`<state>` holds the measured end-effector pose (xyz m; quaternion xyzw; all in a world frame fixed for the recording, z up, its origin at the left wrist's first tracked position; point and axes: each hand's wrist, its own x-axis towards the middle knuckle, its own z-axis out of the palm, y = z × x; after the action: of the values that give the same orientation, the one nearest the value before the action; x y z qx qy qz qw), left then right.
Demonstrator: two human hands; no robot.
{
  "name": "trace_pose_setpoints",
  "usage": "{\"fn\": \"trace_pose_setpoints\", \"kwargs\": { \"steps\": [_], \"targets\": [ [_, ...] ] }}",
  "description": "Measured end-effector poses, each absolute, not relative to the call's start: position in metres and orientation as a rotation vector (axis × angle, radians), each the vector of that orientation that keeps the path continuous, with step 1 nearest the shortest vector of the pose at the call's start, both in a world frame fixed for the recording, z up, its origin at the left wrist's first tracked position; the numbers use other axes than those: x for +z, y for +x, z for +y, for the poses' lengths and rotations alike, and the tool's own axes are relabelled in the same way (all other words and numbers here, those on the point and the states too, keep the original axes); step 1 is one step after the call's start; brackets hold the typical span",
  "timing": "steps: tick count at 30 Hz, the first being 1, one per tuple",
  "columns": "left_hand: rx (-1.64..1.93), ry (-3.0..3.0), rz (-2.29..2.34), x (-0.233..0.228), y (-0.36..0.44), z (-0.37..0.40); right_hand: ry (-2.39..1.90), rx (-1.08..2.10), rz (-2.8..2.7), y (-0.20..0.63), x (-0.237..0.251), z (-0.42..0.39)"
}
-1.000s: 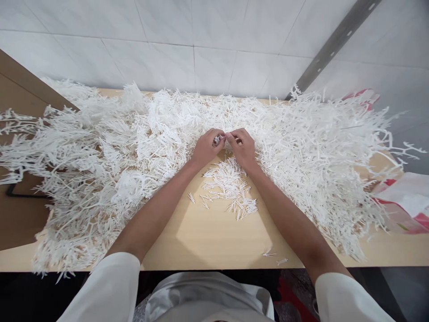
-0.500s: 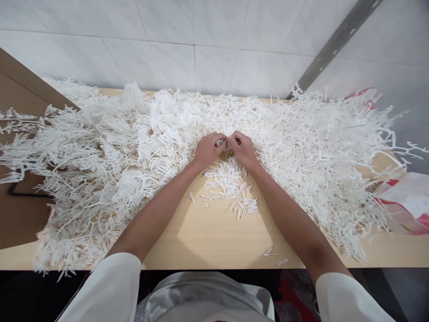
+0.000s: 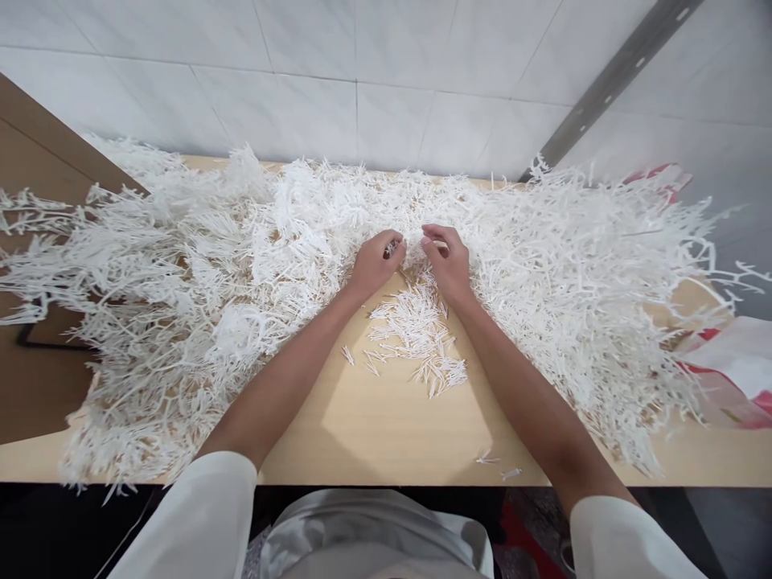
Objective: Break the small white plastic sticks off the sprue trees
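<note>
A: Where are the hands?
B: At the near edge of the heap of white plastic sprigs (image 3: 543,265) on the table (image 3: 374,426).

A: Finger state?
B: Left hand (image 3: 372,265) pinches a small white piece (image 3: 392,248); right hand (image 3: 447,265) is loosely curled, holding nothing visible. Small loose pieces (image 3: 416,330) lie just below.

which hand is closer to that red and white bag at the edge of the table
The right hand. It is in the white plastic sprigs on the side where the red and white bag lies; the left hand is just beyond it, farther from the bag.
</note>
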<state>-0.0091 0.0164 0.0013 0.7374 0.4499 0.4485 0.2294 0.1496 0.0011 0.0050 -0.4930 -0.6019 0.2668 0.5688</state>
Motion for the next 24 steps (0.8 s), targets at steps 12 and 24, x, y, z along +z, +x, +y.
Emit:
{"fn": "trace_pose_setpoints", "kwargs": {
  "steps": [12,24],
  "targets": [
    [1.158,2.2,1.195,0.002,-0.008,0.013,-1.249,0.497,-1.678,0.148,0.002,0.003],
    [1.284,1.947,1.414,0.001,-0.012,0.016,-1.025,0.406,-1.915,0.142,0.011,-0.014]
  ]
}}
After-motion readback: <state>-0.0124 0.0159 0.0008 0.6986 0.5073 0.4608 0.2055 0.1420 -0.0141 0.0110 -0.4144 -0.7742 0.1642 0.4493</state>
